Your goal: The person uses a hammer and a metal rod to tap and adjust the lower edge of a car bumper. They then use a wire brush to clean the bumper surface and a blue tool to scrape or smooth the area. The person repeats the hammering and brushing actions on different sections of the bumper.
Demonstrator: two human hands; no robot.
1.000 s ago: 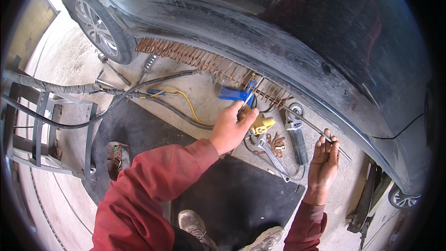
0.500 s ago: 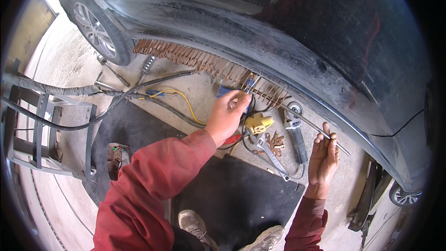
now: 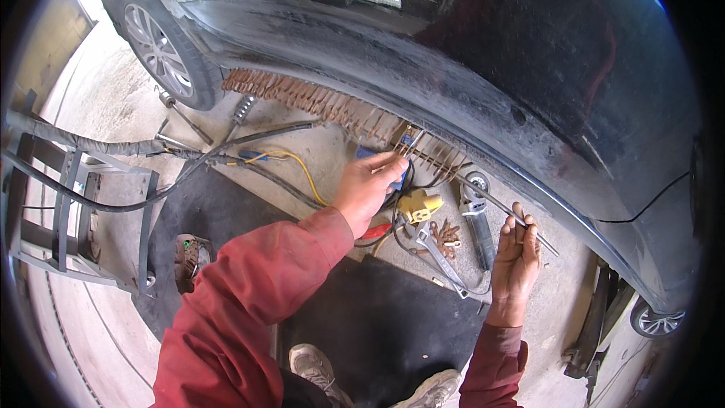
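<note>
My left fingers (image 3: 387,169) pinch a thin piece (image 3: 413,140), right fingers (image 3: 503,245) cradle a rod (image 3: 491,200); tabs (image 3: 302,96) already line upper centre; loose pieces (image 3: 447,240) lie lower.

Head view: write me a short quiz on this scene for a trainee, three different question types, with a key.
1. True or false: the right hand holds the long metal rod.
2. Multiple choice: the row of rusty tabs lines which part of the black car? A) its roof; B) its lower side edge; C) its wheel rim.
3. Short answer: what lies on the floor between the wrench and the grinder?

Key: 1. True. 2. B. 3. Small brown pieces, in a loose pile.
</note>
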